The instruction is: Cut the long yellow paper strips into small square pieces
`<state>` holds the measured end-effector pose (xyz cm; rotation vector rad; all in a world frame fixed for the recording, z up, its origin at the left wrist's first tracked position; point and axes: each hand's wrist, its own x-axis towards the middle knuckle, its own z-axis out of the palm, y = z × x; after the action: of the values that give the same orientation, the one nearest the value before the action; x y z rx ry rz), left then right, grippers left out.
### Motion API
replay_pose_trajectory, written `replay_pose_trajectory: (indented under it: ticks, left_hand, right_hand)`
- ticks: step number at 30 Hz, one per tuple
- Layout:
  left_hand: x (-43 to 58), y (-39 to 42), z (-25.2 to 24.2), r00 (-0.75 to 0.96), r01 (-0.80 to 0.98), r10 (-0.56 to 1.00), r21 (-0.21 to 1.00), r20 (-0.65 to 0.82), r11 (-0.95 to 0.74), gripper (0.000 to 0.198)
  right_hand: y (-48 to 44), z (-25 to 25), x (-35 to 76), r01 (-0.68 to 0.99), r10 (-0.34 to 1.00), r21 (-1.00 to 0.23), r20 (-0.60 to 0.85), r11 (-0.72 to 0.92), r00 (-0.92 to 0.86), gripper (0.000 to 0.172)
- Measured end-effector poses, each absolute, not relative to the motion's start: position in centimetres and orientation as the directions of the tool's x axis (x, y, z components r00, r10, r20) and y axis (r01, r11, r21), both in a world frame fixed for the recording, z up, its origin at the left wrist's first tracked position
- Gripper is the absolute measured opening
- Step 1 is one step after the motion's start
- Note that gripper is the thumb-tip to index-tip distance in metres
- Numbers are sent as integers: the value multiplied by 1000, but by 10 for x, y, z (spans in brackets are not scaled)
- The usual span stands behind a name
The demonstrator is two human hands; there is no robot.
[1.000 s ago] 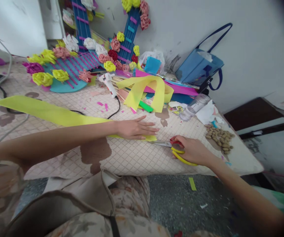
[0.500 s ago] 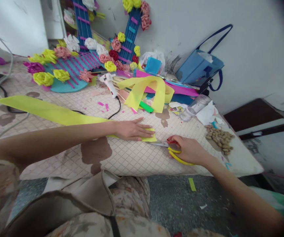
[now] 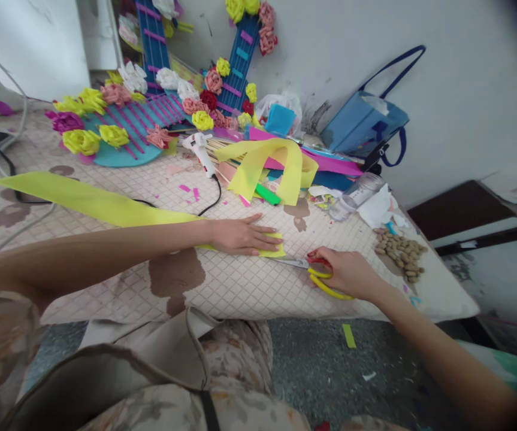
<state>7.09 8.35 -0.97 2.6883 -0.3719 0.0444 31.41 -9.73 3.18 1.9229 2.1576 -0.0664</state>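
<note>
A long strip of yellow crepe paper (image 3: 105, 203) runs across the table from the far left to the middle. My left hand (image 3: 242, 234) lies flat on its right end, fingers stretched out, and the forearm covers part of the strip. In my right hand (image 3: 350, 272) is a pair of scissors (image 3: 323, 276) with red and yellow handles. Their blades point left, the tips close to the lower edge of the paper by my left fingertips. Whether the tips touch the paper I cannot tell.
Behind my hands lie a white glue gun (image 3: 200, 154), a looped yellow strip (image 3: 301, 170) and a green marker (image 3: 268, 194). Paper flowers (image 3: 82, 142) decorate a blue guitar shape (image 3: 127, 157). Rightward are a clear plastic bottle (image 3: 352, 197), peanuts (image 3: 404, 254) and a blue bag (image 3: 352, 123).
The scissors and my right hand have shifted very slightly right. My left hand stays on the strip, and the whole view has moved a little.
</note>
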Motion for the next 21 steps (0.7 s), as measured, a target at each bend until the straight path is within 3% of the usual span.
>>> replay_pose_trajectory:
  ticks: [9, 13, 21]
  left_hand:
    - [70, 83, -9, 969, -248, -225, 469, 105, -848, 48]
    - [70, 84, -11, 957, -288, -237, 445, 168, -848, 47]
    - [71, 84, -11, 959, -284, -242, 429, 150, -858, 47]
  right_hand:
    - [-94, 33, 307, 989, 975, 65, -189, 131, -117, 43]
    - [-90, 32, 302, 985, 972, 74, -190, 154, -138, 43]
    - [-90, 32, 303, 976, 972, 135, -185, 170, -144, 37]
